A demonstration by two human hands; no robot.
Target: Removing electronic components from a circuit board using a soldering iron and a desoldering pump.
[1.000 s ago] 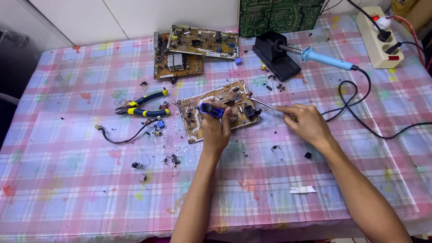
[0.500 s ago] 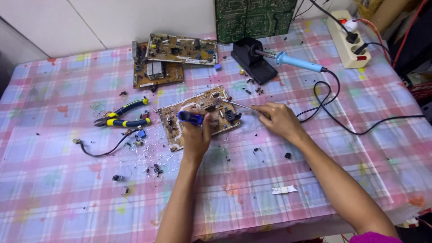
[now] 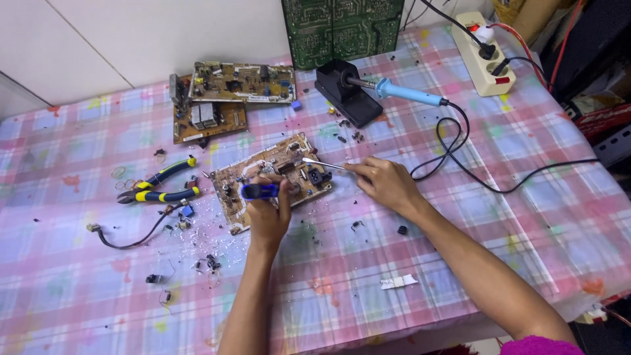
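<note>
A brown circuit board (image 3: 273,177) lies on the pink plaid tablecloth (image 3: 342,276) in the middle of the table. My left hand (image 3: 268,213) rests on the board's near edge and grips a blue-handled tool (image 3: 258,191) lying across the board. My right hand (image 3: 384,182) is just right of the board and pinches thin metal tweezers (image 3: 323,164), whose tip reaches over the board's right part.
A blue soldering iron (image 3: 409,94) sits in its black stand (image 3: 345,98). Its cord loops to a white power strip (image 3: 485,52). Yellow-handled pliers (image 3: 158,187), two more boards (image 3: 223,98), a green board (image 3: 342,26) against the wall, a white scrap (image 3: 398,282) and scattered small parts lie around.
The view has shifted, so everything sits a little lower and further left in frame. Both hands stay on the board with their tools.
</note>
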